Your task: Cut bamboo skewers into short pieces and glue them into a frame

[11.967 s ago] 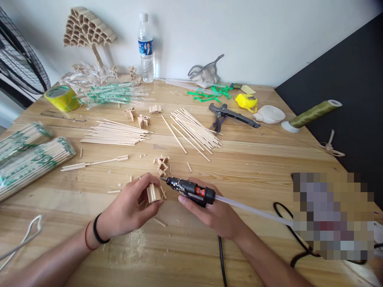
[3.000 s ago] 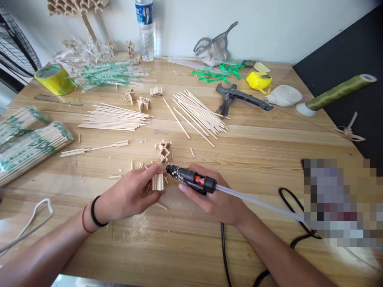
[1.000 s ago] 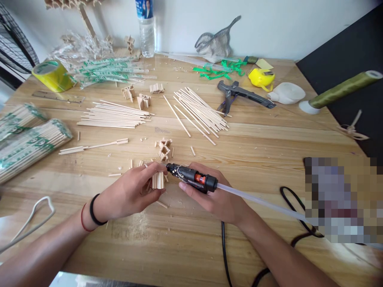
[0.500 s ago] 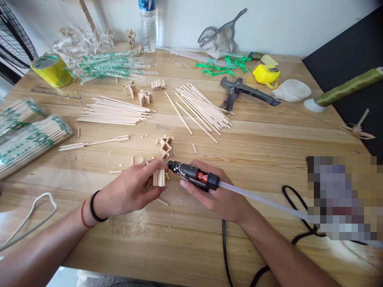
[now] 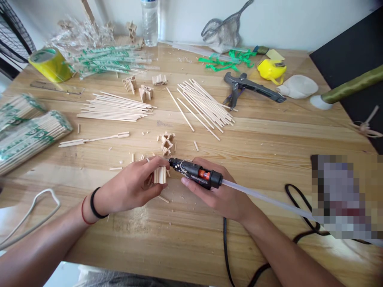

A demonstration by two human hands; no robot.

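My left hand (image 5: 131,187) pinches a small block of short glued wooden sticks (image 5: 160,175) just above the wooden table (image 5: 254,147). My right hand (image 5: 221,193) grips a black hot glue gun (image 5: 194,172) with an orange trigger; its nozzle points left and meets the top of the stick block. A long clear glue stick (image 5: 269,201) juts from the gun's rear to the right. A small zigzag piece of glued sticks (image 5: 166,143) lies just beyond the hands.
Two piles of long wooden sticks (image 5: 115,111) (image 5: 206,107) lie further back, with wrapped stick bundles (image 5: 30,135) at the left. Black pliers (image 5: 248,85), a yellow tape measure (image 5: 271,69), a tape roll (image 5: 48,63) and a water bottle (image 5: 149,22) stand behind. A black cord (image 5: 227,247) runs off the near edge.
The view has tilted down and shifted, so everything sits higher in the picture. Both hands keep the same hold, nozzle against the stick block.
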